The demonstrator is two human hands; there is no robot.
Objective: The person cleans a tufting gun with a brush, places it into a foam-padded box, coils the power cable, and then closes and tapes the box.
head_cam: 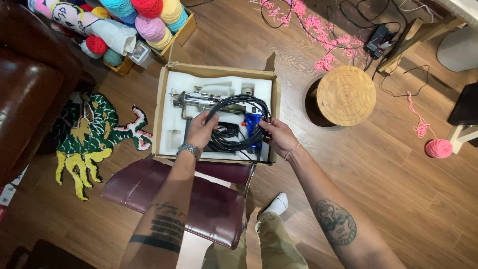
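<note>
cable coil [238,122] hides tool, both hands' fingers [211,117] gripping

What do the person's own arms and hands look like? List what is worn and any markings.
Both arms are bare, no sleeves. The left hand has a silver metal wristwatch at the wrist, and its forearm bears dark band tattoos. The right hand wears a thin bracelet; its forearm carries a round dark tattoo.

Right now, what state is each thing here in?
Cardboard box: open, flaps up.
Black cable: coiled, held by both hands.
Left hand: gripping the coil.
Right hand: gripping the coil.
Tufting gun: lying in white foam.
Pink yarn ball: partly unwound.
</note>
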